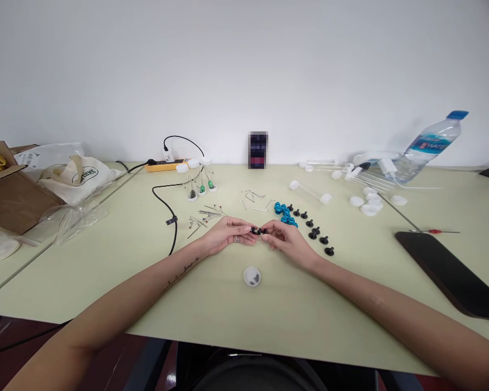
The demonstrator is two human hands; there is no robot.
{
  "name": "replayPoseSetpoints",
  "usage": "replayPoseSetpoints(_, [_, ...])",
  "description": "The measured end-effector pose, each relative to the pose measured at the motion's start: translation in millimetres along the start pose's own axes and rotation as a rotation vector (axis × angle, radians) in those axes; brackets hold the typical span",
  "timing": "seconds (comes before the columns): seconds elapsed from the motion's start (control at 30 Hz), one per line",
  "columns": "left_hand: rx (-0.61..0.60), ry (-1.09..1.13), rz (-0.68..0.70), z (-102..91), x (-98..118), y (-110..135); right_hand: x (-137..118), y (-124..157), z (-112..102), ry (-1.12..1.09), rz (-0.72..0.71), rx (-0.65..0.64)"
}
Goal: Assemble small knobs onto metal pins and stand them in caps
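Between my two hands, above the middle of the table, is a small black part with a narrow middle. My left hand pinches its left end, and my right hand has its fingertips closed on the right end. Its exact kind is too small to make out. Just beyond my right hand lie several blue knobbed parts. To their right runs a slanting row of black flanged pieces with short stems. A white round cap with small dark bits inside sits nearer to me.
Thin metal rods and hex keys lie beyond my hands. Capped stands with green pieces are back left, near a black cable. A phone leans on the wall. White caps, a tilted water bottle and a dark tablet are right.
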State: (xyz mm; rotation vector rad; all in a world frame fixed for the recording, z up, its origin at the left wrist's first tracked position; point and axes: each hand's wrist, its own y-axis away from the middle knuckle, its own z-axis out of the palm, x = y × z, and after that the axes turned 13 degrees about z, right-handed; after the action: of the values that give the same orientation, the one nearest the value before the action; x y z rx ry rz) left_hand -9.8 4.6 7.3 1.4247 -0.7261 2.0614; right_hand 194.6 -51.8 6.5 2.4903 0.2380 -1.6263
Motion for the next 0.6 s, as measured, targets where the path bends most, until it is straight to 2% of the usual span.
replayPoseSetpoints(0.3, [-0.103, 0.225, -0.165, -10.3, 12, -4, 2, 0, 0, 0.027, -0.018, 0.01])
replayPoseSetpoints(0.4, [-0.069, 0.14, -0.159, -9.2, 12, -3, 2, -1, 0, 0.034, -0.024, 0.014])
replayPoseSetpoints(0.6, [-0.017, -0.211, -0.072, 1.6, 7, 2, 1, 0, 1, 0.021, -0.01, -0.02])
